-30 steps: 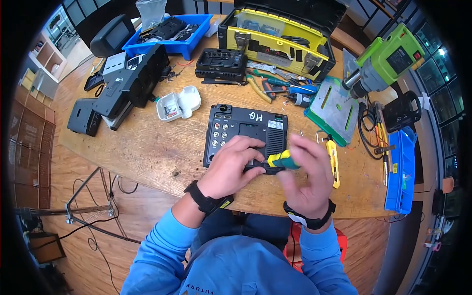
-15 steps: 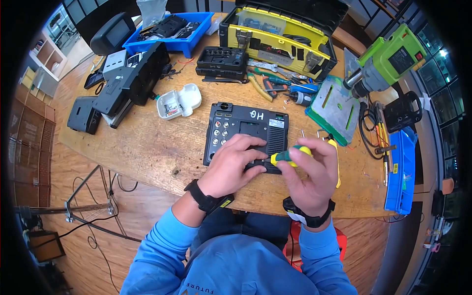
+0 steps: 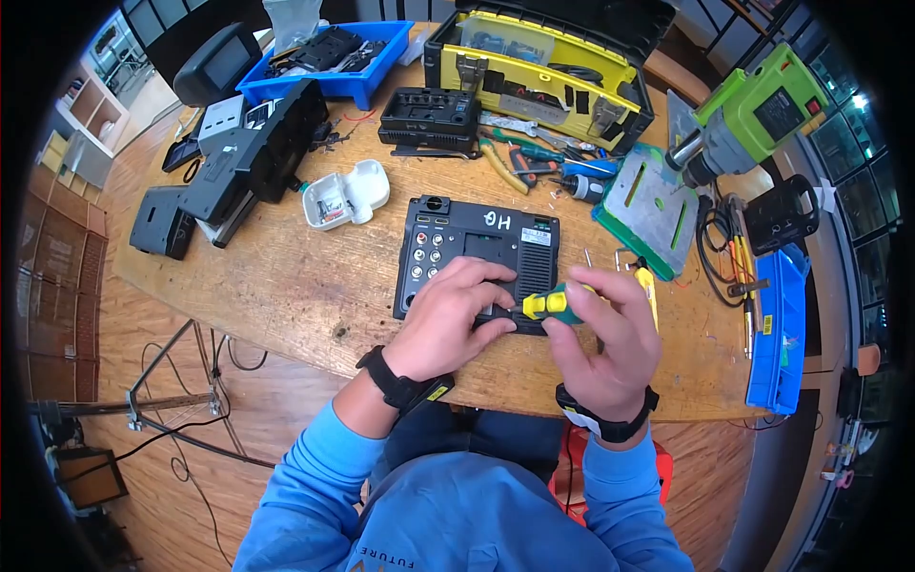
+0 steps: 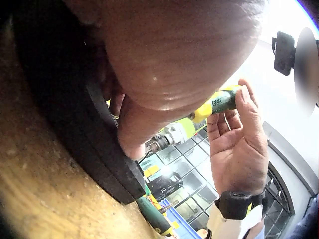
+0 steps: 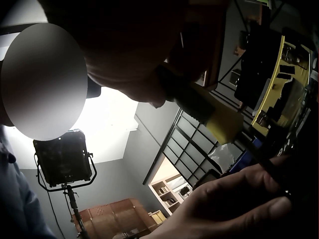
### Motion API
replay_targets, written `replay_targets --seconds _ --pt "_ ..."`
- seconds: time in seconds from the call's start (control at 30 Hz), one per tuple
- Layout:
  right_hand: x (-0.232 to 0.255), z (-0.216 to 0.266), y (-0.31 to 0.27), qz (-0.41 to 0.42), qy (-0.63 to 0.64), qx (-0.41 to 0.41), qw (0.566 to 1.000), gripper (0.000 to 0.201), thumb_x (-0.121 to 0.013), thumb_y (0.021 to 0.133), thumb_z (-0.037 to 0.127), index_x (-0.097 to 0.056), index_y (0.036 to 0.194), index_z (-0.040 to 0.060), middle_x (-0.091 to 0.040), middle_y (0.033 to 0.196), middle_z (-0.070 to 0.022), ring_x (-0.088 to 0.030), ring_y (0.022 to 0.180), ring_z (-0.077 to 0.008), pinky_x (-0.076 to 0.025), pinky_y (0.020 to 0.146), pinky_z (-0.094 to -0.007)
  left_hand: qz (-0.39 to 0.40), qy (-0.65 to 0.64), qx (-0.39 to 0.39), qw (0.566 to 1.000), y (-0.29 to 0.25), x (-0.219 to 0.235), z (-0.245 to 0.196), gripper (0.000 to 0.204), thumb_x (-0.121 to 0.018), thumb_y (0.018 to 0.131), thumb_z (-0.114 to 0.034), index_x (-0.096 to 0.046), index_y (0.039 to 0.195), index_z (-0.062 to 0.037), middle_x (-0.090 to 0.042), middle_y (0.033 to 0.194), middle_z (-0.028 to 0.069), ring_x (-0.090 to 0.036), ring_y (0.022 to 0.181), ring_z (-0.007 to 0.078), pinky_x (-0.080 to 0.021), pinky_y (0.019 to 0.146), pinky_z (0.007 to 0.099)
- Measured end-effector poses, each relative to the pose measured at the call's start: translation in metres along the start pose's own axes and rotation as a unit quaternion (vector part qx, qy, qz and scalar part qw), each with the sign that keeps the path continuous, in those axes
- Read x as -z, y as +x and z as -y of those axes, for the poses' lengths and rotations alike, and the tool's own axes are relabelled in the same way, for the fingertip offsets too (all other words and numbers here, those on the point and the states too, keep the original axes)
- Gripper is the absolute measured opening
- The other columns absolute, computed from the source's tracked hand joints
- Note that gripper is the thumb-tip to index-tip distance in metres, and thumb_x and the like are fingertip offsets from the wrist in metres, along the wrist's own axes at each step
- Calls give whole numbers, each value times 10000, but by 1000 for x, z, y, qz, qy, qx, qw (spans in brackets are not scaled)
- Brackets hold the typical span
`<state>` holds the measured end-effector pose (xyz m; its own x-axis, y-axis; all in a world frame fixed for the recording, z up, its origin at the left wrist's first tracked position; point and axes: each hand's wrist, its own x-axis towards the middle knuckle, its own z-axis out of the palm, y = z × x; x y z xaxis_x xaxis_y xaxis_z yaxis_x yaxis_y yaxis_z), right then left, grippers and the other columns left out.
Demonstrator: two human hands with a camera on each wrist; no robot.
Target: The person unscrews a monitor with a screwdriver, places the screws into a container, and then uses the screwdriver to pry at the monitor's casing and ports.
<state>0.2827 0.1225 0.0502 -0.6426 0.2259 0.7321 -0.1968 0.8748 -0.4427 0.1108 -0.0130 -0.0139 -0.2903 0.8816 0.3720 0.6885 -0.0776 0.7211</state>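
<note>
A black electronic device (image 3: pixel 464 221) lies on the wooden table, its side with round sockets and vents facing up. My left hand (image 3: pixel 448 310) rests on its near part, with thumb and index finger at the metal shaft (image 5: pixel 259 158) of a screwdriver. The right hand (image 3: pixel 610 338) holds the green and yellow screwdriver handle (image 3: pixel 548 305) between fingers and thumb. From the left wrist, the handle (image 4: pixel 223 102) shows in the right hand's fingertips. The screwdriver slants down to the device, and its tip is hidden in the head view.
Right of the device lies a yellow cutter (image 3: pixel 645 286). A white open case (image 3: pixel 362 191) with small parts sits to the left. Behind are pliers (image 3: pixel 502 169), a black module (image 3: pixel 429 119) and a yellow toolbox (image 3: pixel 543 105). A green drill (image 3: pixel 753 114) stands at the right.
The right hand has come back round the screwdriver handle from spread fingers, shifting slightly right, and its grip has turned. The left hand and device have stayed put.
</note>
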Motion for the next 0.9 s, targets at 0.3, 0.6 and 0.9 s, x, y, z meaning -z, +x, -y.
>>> replay_targets --seconds 0.3,0.6,0.9 --pt "-8 -3 -9 -23 79 -34 996 379 -692 924 -72 -686 1298 -6 -660 1377 -264 -730 1158 -358 -608 970 -413 -8 11 -5 1000 1 0 -3 259 -861 829 -114 -787 1072 -58 -709 1306 112 -634 1207 344 -519 1032 442" --pt "-6 -6 -2 -13 57 2 998 404 -803 902 -34 -718 1290 37 -658 1339 -217 -738 1130 -326 -636 916 -376 -11 8 -5 1000 1 -2 -1 176 -818 853 -66 -788 1026 -52 -717 1290 105 -636 1191 339 -518 1021 439" --pt "-11 -9 3 -17 46 -11 999 432 -828 899 -18 -716 1309 57 -666 1344 -230 -741 1099 -315 -627 906 -381 -14 43 -18 999 2 -5 -2 178 -797 872 -70 -739 1035 -30 -700 1268 102 -626 1173 341 -518 998 440"
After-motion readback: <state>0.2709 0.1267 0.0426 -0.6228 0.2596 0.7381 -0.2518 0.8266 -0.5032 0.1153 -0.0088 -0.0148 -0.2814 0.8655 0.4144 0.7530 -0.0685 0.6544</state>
